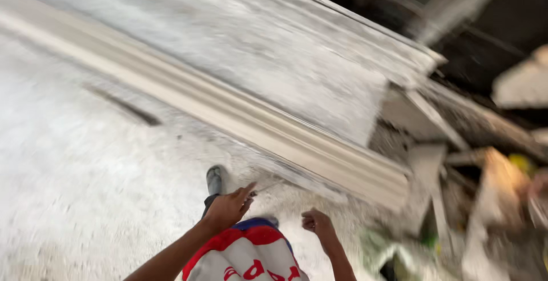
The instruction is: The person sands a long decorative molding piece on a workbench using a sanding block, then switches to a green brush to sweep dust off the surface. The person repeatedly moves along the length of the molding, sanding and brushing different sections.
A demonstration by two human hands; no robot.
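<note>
From the head camera, looking down past the person's chest, the whole picture is smeared by motion, so fine detail is hard to trust.

The left hand [229, 205] is raised in front of the red, white and blue garment [246, 255], fingers bunched with the forefinger and thumb pinched forward. A thin pale sliver [267, 187] juts from those fingertips toward the moulding; it may be a small tool or a pencil, but I cannot tell which, nor how firmly it is gripped. The pinch looks like the way one holds something slender for control at its tip.

The right hand [317, 223] hangs just beside the left, curled into a loose fist, apparently holding nothing, though the blur leaves that uncertain.

Just ahead of both hands lies a long cream moulding [240, 115], a stepped strip running diagonally from the upper left down to the right, where its cut end [394, 187] shows. It rests along the edge of a broad pale slab [274, 47], which seems to prop it flat and straight along its length.

Below, a foot in a dark shoe [214, 179] stands on the dusty white floor [85, 172], close to the moulding. To the right, broken pale pieces and scraps [456, 201] are heaped well clear of the hands.
</note>
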